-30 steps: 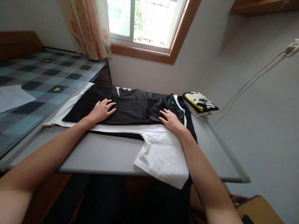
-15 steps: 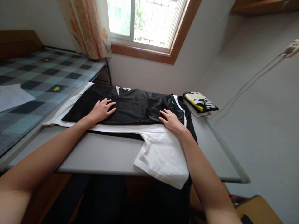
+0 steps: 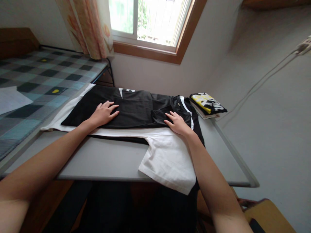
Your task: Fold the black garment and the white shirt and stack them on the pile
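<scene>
A black T-shirt lies partly folded over a white T-shirt on the grey table. My left hand rests flat on the black cloth toward its hem, fingers spread. Near the neckline, my right hand presses on the folded black sleeve, its fingers apart as well. The white sleeve hangs over the table's front edge. More black fabric shows beneath the white shirt at the right. Neither hand grips any cloth.
Folded clothes with a yellow, black and white print sit at the table's back right corner. The grey table adjoins a bed with a checked cover, where papers lie. A cable runs down the right wall.
The whole view has shifted slightly. My hands stay in the same places on the black T-shirt, and the cloth looks unchanged.
</scene>
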`<act>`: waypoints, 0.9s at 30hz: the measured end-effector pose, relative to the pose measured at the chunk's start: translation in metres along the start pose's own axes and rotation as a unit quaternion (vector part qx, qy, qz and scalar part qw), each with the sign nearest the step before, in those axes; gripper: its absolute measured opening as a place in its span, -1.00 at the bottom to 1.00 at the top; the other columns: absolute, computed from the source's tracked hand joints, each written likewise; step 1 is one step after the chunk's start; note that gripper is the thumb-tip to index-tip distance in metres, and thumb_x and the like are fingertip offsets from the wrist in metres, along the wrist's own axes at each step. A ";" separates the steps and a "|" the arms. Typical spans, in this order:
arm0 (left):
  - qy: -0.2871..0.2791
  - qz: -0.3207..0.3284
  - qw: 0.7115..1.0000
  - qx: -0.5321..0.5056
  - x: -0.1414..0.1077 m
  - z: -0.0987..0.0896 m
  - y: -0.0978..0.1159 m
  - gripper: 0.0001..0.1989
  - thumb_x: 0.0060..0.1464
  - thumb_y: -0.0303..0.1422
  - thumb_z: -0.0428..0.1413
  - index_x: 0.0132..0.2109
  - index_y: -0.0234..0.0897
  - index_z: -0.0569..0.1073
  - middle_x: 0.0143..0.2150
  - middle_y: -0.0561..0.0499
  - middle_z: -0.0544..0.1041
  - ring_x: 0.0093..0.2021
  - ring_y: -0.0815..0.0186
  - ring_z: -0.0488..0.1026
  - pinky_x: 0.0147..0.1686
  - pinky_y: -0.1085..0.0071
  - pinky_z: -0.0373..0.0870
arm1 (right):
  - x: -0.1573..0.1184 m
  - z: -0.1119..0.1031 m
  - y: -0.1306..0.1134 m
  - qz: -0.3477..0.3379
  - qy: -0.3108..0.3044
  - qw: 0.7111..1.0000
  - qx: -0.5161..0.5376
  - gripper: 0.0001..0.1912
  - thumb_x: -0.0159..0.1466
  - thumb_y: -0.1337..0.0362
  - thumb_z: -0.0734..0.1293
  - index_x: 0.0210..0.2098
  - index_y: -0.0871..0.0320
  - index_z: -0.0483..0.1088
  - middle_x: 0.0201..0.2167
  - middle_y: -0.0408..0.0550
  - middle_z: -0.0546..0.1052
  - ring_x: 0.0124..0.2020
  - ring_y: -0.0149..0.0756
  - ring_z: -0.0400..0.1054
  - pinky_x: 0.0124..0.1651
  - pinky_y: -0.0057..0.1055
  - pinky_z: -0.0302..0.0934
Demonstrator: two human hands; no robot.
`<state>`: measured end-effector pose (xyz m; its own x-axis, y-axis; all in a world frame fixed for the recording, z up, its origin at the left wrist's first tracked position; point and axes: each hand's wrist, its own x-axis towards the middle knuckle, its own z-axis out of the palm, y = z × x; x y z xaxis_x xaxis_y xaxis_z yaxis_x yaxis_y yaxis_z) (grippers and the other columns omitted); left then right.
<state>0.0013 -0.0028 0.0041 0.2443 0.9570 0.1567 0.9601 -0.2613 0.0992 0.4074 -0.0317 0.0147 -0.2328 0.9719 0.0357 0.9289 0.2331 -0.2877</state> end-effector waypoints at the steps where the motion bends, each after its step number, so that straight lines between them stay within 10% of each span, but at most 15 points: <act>1: -0.001 0.000 1.000 0.000 0.000 0.000 0.000 -0.44 0.36 -0.10 -0.11 0.37 -0.23 0.34 0.44 -0.20 0.24 0.47 -0.05 0.07 0.39 -0.08 0.03 | 0.000 0.000 0.000 -0.001 0.001 1.000 0.001 -0.40 0.42 0.04 0.26 0.37 0.14 0.29 0.45 0.19 0.17 0.48 0.12 -0.03 0.44 0.14 -0.06; 27: 0.006 0.002 1.000 -0.009 0.000 0.003 -0.004 -0.42 0.34 -0.07 -0.13 0.37 -0.17 0.33 0.44 -0.15 0.25 0.48 -0.03 0.06 0.39 -0.08 0.03 | 0.000 0.002 0.004 -0.006 0.003 1.000 0.004 -0.41 0.43 0.02 0.25 0.37 0.11 0.30 0.45 0.18 0.18 0.48 0.12 -0.03 0.44 0.15 -0.06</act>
<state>-0.0016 -0.0011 0.0009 0.2455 0.9547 0.1681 0.9568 -0.2665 0.1159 0.4107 -0.0303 0.0114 -0.2418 0.9693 0.0455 0.9239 0.2443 -0.2946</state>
